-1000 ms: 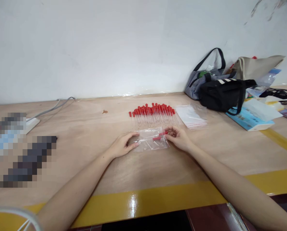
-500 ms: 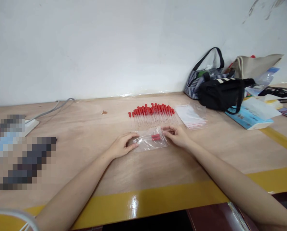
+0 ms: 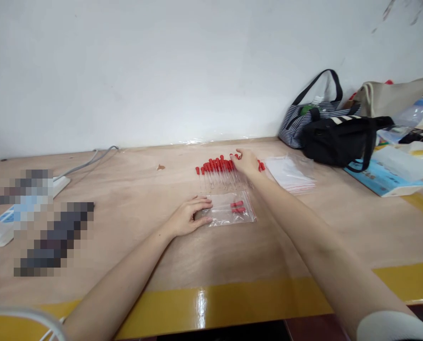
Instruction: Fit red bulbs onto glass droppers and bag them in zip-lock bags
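Note:
A clear zip bag (image 3: 222,215) lies flat on the table with two red-bulbed droppers (image 3: 238,209) inside. My left hand (image 3: 192,215) rests at the bag's left end, its thumb and fingers apart and touching the plastic. Beyond the bag is a row of glass droppers (image 3: 216,166) with red rubber bulbs, side by side, tips towards me. Over the right part of this row is my right hand (image 3: 246,162), thumb and forefinger apart at the red bulbs. That hand covers several droppers, and its other fingers are mostly hidden.
A stack of empty clear bags (image 3: 289,174) lies right of the droppers. Farther right are a striped bag (image 3: 292,124), a black bag (image 3: 334,142) and a blue box (image 3: 382,180). On the left are a power strip (image 3: 60,184), a cable (image 3: 86,166) and a blurred dark object (image 3: 58,239).
My right hand has left the zip bag's right end and moved forward to the dropper row. My left hand stays at the bag. The view has shifted slightly left.

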